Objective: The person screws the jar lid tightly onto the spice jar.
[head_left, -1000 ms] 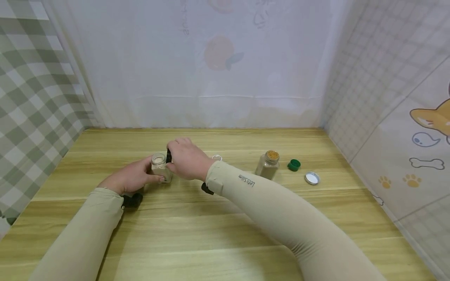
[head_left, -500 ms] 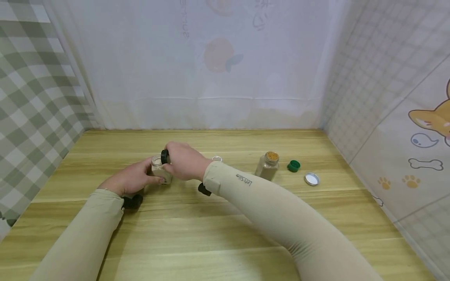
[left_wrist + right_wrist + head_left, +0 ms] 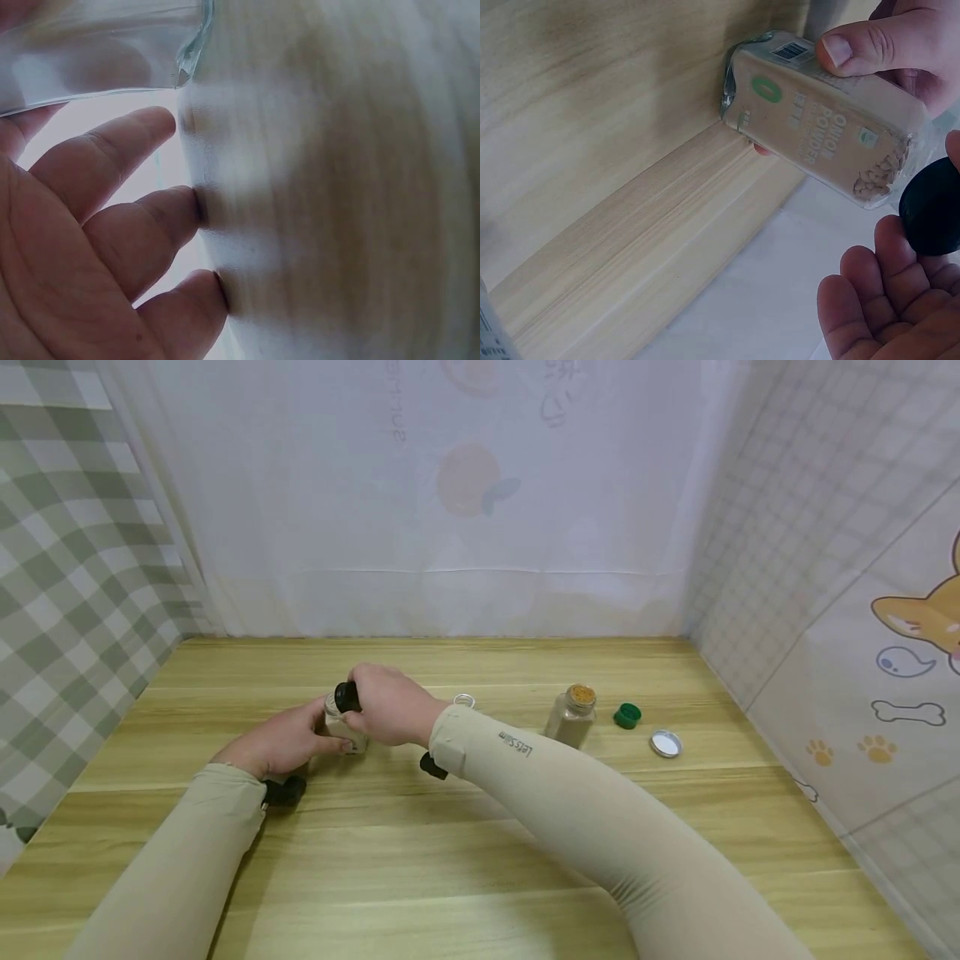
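Note:
A clear glass jar of onion powder (image 3: 810, 120) stands on the table, mostly between my hands in the head view. My left hand (image 3: 281, 739) grips its lower body, thumb on the near side. In the left wrist view, the jar's glass base (image 3: 97, 67) shows above some fingers whose tips touch the table. My right hand (image 3: 393, 706) pinches a black cap (image 3: 346, 697) at the jar's mouth. The cap is tilted and covers part of the opening; whether it touches the rim I cannot tell.
On the right stands an uncapped glass jar (image 3: 572, 720) with orange-brown contents at its mouth. Beside it lie a green cap (image 3: 627, 716) and a white, silver-rimmed disc (image 3: 666, 743). A clear round rim (image 3: 464, 701) shows behind my right forearm. Cloth walls border the wooden table (image 3: 390, 877).
My right hand has moved slightly left, bringing the black cap from beside the jar's mouth to partly over it, and tilting it. My left hand keeps its hold on the jar.

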`<state>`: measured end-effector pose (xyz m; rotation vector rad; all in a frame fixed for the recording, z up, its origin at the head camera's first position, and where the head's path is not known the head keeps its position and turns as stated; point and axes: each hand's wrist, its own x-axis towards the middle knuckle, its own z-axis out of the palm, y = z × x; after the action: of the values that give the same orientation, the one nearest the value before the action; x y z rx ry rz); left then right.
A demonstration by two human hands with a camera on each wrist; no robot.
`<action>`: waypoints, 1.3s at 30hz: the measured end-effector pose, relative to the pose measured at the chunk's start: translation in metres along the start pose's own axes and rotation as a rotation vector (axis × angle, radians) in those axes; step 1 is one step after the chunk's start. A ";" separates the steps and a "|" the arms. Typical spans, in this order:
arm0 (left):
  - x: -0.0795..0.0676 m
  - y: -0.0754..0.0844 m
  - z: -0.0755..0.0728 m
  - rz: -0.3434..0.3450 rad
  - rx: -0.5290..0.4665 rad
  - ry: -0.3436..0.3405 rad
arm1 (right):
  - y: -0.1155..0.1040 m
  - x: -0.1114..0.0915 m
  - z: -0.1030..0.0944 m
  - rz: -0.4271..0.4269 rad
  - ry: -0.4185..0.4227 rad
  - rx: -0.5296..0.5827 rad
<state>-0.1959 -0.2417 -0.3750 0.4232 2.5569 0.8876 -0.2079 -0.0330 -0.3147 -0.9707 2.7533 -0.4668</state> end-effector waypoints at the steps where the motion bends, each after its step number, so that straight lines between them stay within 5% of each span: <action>1: 0.000 0.000 0.000 -0.002 0.005 0.001 | 0.000 0.000 0.000 -0.006 0.003 -0.002; 39: 0.001 -0.002 0.001 0.006 0.001 0.007 | -0.004 0.010 0.003 -0.084 -0.026 -0.206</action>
<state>-0.1966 -0.2427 -0.3774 0.4285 2.5638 0.8914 -0.2128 -0.0432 -0.3170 -1.1340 2.7866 -0.1826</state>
